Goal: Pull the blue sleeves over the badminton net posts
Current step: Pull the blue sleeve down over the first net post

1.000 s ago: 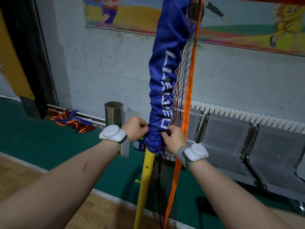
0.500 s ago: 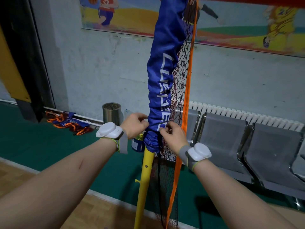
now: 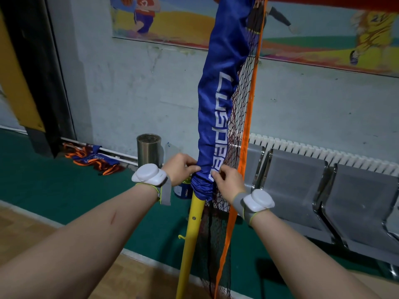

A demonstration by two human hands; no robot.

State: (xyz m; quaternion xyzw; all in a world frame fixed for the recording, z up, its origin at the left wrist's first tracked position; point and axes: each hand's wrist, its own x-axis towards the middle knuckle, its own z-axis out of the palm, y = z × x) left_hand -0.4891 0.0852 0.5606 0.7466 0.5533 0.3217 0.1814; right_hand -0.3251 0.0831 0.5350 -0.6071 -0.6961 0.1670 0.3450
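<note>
Both hands, left hand (image 3: 180, 169) and right hand (image 3: 228, 180), pinch the blue sleeve (image 3: 218, 117), upright along the yellow post (image 3: 191, 238)

I've got a painted sports mural (image 3: 172, 20) running along the top of the pale wall (image 3: 129, 93), and under it a white radiator (image 3: 302, 149) sits right behind a row of grey metal seats (image 3: 295, 180) on my right. Left of centre, a shiny metal cylinder (image 3: 149, 147) stands upright on the green floor strip (image 3: 54, 186) by the wall. A small blue-and-white can (image 3: 182, 192) is near it, with wooden floor (image 3: 26, 229) in the foreground.
</note>
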